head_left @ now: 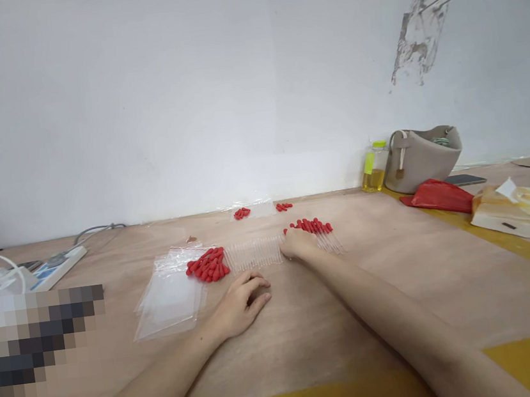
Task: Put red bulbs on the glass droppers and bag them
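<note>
My left hand (239,304) rests on the table with its fingers loosely curled and apart, holding nothing. It lies below a row of thin clear dropper tubes (252,253). At the right end of that row, my right hand (298,244) has its fingers pinched low over the table; what is between them is hidden. Droppers with red rubber bulbs (314,225) lie side by side just right of it, their clear tubes pointing toward me. A pile of loose red rubber bulbs (209,266) sits left of the row, partly over clear zip bags (168,297).
Small groups of red bulbs (242,213) lie by the wall. A bottle of yellow liquid (374,169), a grey bag (417,160), a red pouch (441,196) and a tissue pack (508,210) stand at right. A power strip (58,269) is at left.
</note>
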{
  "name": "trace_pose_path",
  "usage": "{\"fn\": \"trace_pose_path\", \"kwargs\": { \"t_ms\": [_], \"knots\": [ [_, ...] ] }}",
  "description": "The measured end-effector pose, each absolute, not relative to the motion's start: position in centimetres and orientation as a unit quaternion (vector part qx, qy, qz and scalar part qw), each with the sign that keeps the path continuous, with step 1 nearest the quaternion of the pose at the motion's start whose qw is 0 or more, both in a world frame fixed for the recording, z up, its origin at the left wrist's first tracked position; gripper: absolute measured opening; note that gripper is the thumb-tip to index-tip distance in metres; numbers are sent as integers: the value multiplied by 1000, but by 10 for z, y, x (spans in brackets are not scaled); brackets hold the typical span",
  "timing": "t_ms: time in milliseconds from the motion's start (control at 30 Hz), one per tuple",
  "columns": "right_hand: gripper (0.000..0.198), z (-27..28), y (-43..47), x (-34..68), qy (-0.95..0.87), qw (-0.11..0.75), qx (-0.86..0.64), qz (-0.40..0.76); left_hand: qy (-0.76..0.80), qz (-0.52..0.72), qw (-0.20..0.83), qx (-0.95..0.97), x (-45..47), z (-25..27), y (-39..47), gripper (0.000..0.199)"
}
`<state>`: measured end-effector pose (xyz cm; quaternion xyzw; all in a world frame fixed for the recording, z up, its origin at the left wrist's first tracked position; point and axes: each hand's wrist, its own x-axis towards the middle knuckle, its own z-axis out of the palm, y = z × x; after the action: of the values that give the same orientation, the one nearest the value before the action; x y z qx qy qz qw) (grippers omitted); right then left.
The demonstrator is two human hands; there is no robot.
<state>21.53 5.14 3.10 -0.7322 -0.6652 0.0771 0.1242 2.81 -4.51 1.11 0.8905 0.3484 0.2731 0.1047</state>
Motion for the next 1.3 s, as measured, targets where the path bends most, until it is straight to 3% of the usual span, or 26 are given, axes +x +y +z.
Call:
{"fn": "trace_pose_path", "kwargs": {
  "t_ms": [200, 367, 500, 767, 1033, 1167, 1300],
  "knots": [
    [31, 35, 53, 209, -669, 96, -732, 92, 359, 281, 85, 886, 29, 11, -47, 17],
    [27, 44, 31, 221, -674, 114, -726, 73, 465, 341, -71, 814, 10, 24, -32, 17],
    [28, 41, 0, 247, -711, 159, -684, -23, 612, 314, -162, 708, -21, 40, -12, 22],
    [15, 0, -30, 285, -815, 277, -504, -70, 697, 235, -117, 668, -35, 41, -2, 39],
    [22, -10, -29, 290, -807, 358, -466, -59, 695, 257, -131, 659, -35, 37, 0, 33],
    [18, -10, -32, 290, -803, 373, -463, -29, 593, 370, -135, 702, -21, 41, -12, 27],
    [16, -11, -33, 289, -798, 384, -464, -4, 421, 380, -2, 824, 11, 34, -35, 17]
  ]
}}
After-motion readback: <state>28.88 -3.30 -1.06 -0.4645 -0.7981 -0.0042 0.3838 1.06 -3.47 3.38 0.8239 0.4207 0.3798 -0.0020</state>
